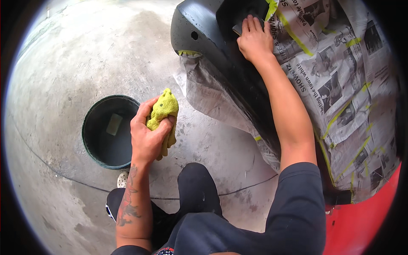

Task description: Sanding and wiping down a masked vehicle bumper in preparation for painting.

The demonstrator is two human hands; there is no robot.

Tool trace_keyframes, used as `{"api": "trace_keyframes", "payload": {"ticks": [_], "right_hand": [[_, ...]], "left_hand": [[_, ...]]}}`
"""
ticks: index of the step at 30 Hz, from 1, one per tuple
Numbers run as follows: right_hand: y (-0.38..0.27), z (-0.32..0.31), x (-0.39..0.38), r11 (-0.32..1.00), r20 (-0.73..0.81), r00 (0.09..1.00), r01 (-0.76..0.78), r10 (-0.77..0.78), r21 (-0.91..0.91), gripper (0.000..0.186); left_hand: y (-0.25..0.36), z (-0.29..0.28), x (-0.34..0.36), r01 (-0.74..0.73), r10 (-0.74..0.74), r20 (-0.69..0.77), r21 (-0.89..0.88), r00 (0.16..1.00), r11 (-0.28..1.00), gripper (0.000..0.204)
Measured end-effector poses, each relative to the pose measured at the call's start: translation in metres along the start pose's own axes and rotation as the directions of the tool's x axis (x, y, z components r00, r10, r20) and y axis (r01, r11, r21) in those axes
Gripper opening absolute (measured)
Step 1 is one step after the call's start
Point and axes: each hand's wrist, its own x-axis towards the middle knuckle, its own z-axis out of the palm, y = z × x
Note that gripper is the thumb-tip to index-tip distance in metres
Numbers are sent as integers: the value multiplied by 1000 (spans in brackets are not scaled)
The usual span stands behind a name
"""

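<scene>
Head view: left hand (146, 131) clutches one yellow cloth (165, 108), right hand (256, 40) lies flat on one black panel (243, 70).

Grey concrete floor (106, 55), worn and blotchy, fills most of the background. Darker stain (151, 27) toward top; pale scuffs and more dark blotches lower left. Thin dark line (246, 188) curves across the floor from left to centre right; cable or joint, can't tell. Glossy red surface (361, 221) at lower right. Light is bright, floor nearly washed out upper left.
</scene>
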Motion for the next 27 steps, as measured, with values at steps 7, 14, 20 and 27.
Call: {"api": "trace_keyframes", "payload": {"ticks": [7, 14, 20, 27], "right_hand": [[20, 9, 6, 982, -35, 982, 187, -188, -33, 54], [42, -5, 3, 898, -3, 898, 439, -439, -13, 49], [51, 12, -13, 880, -98, 874, 471, -475, -61, 49], [62, -15, -100, 912, 36, 927, 360, -374, 195, 49]], "left_hand": [[9, 6, -1, -53, 53, 1, 26, 999, 998, 47], [13, 0, -4, 9, -9, -30, 18, 1000, 1000, 46], [8, 10, 3, -41, 42, 4, -67, 999, 997, 47], [-8, 13, 8, 42, -44, -12, -104, 999, 994, 45]]}}
